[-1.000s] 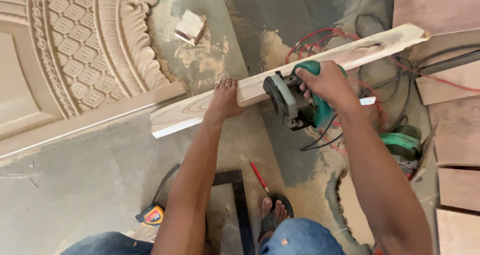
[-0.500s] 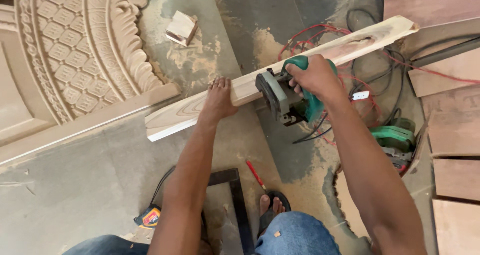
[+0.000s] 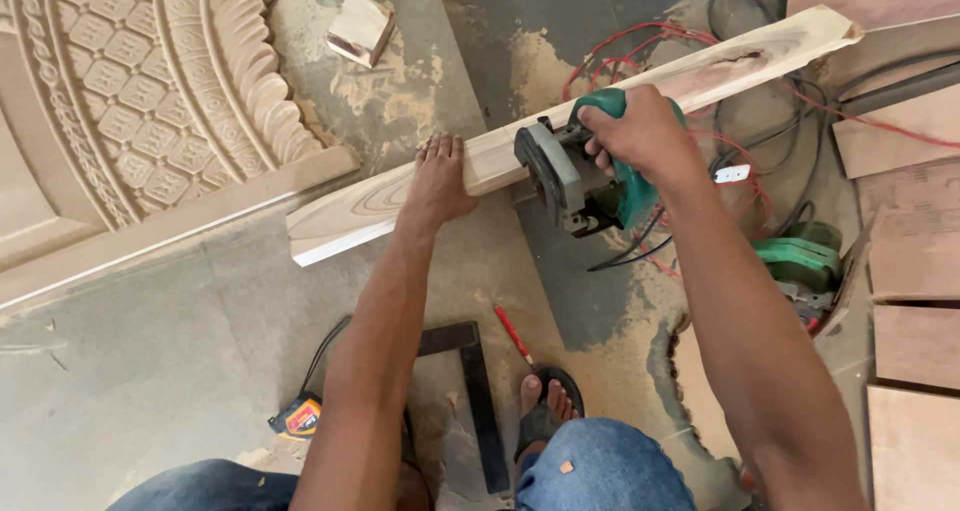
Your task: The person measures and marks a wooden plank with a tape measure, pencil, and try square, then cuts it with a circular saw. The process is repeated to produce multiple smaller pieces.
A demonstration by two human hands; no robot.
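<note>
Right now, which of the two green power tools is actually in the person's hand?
The green saw on the long plank, gripped by the right hand. The other green tool lies untouched on the floor among the cables.

Bare floor (image 3: 180, 371) lower left is open for a hand; carved panel (image 3: 140, 101) blocks the upper left; plank (image 3: 400, 196) runs slantwise across the middle; cables (image 3: 700, 201) and second green tool (image 3: 800, 266) crowd the right; boards (image 3: 915, 261) wall the right edge; square (image 3: 480, 401) and pencil (image 3: 513, 334) lie near the foot (image 3: 545, 401).

Dusty concrete floor (image 3: 200, 331), carved wooden panel (image 3: 130, 91), scattered boards (image 3: 915, 251)
</note>
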